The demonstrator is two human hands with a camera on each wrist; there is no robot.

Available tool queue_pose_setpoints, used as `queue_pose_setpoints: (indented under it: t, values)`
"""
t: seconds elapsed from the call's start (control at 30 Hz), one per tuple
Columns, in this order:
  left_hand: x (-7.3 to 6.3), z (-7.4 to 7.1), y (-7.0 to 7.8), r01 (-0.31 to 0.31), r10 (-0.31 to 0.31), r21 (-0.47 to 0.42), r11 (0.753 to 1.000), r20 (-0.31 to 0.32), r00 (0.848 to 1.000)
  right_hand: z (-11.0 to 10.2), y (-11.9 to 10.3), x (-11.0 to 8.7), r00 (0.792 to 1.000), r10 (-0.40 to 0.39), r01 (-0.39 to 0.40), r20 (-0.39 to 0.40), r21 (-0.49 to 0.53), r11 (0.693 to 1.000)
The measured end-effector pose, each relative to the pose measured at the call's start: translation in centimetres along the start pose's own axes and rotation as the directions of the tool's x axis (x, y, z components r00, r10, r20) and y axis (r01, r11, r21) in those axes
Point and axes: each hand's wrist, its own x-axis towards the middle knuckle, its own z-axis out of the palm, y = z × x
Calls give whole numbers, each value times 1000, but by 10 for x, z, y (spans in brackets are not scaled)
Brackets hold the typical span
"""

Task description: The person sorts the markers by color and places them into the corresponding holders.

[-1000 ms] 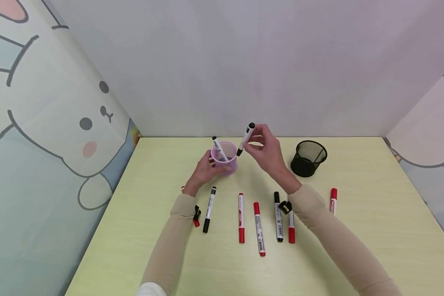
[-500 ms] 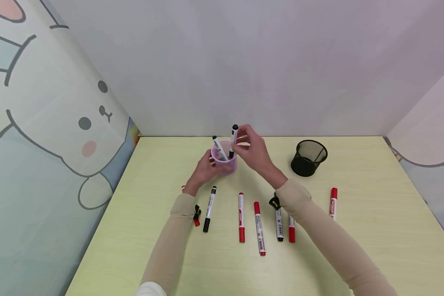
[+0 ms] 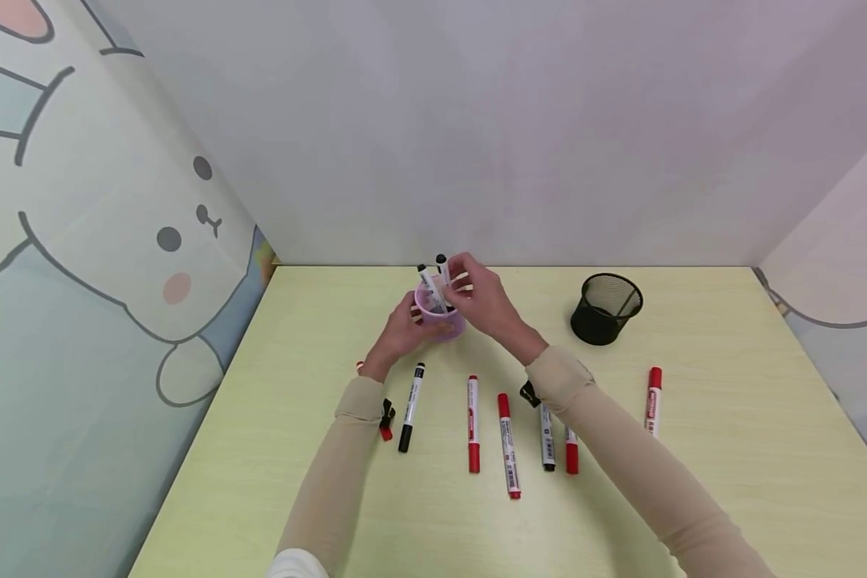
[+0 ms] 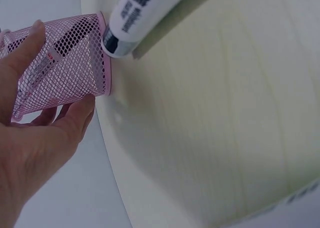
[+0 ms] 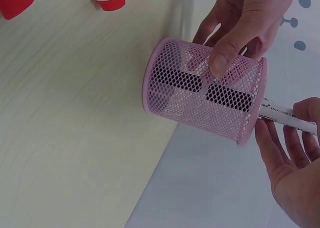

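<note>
My left hand (image 3: 402, 332) grips a pink mesh pen cup (image 3: 448, 328) near the back edge of the table, thumb and fingers around its side. My right hand (image 3: 482, 300) is at the cup's rim, pinching a white marker (image 5: 284, 116) with a black cap (image 3: 441, 258). The lower part of that marker is inside the cup, visible through the mesh in the right wrist view. A second black-capped marker (image 3: 431, 287) leans in the cup with its top above the rim.
Black-ended markers (image 3: 411, 408) and red-ended markers (image 3: 473, 424) lie spread across the table, some partly hidden by the forearms. To the right stands a black mesh cup (image 3: 594, 323). A pale wall (image 3: 506, 144) rises behind the table, with a printed cloth (image 3: 108, 241) at the left.
My right hand has moved left from beside the pink cup and lowered its marker into it. My left hand has kept its grip on the cup.
</note>
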Motion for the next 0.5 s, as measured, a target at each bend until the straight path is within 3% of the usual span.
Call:
queue_pose_setpoints:
  t: [0.5]
  values:
    - [1,-2,-3,-25,25,4,1000,16,1000,13,1,7,986,-36,53,161,-102,993]
